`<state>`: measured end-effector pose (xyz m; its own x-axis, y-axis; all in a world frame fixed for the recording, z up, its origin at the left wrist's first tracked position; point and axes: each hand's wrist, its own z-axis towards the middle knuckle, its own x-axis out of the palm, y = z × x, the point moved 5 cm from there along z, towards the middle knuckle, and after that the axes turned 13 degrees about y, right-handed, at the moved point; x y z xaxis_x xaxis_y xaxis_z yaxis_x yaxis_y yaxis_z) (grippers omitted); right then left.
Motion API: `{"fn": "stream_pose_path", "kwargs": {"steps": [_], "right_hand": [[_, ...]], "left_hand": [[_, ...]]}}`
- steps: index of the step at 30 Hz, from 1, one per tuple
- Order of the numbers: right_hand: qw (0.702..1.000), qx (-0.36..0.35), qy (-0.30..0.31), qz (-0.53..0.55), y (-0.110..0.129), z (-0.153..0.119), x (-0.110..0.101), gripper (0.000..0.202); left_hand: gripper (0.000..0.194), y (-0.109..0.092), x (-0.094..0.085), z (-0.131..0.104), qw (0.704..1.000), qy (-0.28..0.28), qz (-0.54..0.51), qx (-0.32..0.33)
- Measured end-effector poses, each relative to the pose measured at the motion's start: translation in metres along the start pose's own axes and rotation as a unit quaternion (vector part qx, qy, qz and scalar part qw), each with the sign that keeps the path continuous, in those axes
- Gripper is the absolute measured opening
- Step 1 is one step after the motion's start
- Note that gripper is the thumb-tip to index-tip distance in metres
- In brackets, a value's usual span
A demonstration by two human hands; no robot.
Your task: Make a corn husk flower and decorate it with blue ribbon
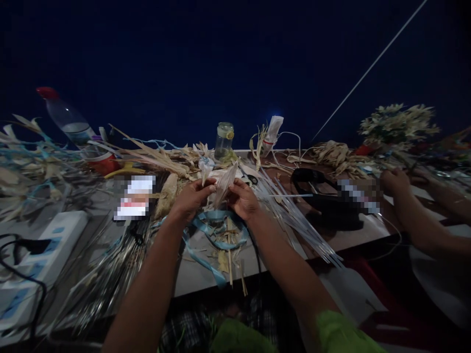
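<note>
My left hand (194, 197) pinches a small pale piece of dried husk (205, 169) between thumb and fingertips. A wider, thin, streaked sheet of dried husk (225, 184) stands upright in the fingers of my right hand (243, 196). Both hands are close together above the table, and their fingertips nearly meet. Just below them lies a loose coil of light blue ribbon (209, 215), with thin straw-like strips (230, 267) across it. Black-handled scissors (252, 179) rest beyond my right hand, partly hidden.
White plastic rods (305, 225) and a black object (327, 211) lie right. A co-worker's hand (395, 184) works farther right, near a bunch of pale flowers (399, 122). Behind stands a jar (223, 139). Left are wires (117, 274), a power strip (62, 245) and a tilted bottle (68, 117).
</note>
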<state>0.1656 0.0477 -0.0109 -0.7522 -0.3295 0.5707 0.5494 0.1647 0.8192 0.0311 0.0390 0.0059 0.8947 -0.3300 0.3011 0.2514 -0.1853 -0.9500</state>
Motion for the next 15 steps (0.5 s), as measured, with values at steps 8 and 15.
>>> {"fn": "stream_pose_path", "kwargs": {"steps": [8,15], "right_hand": [[1.000,-0.010,-0.010,0.013,0.002,0.002,-0.007,0.021],[1.000,0.001,-0.015,0.019,0.002,0.002,-0.006,0.022]], "left_hand": [[0.025,0.007,-0.008,0.004,1.000,0.002,0.017,0.025],[0.039,0.005,0.000,0.003,1.000,-0.002,0.016,0.010]]}}
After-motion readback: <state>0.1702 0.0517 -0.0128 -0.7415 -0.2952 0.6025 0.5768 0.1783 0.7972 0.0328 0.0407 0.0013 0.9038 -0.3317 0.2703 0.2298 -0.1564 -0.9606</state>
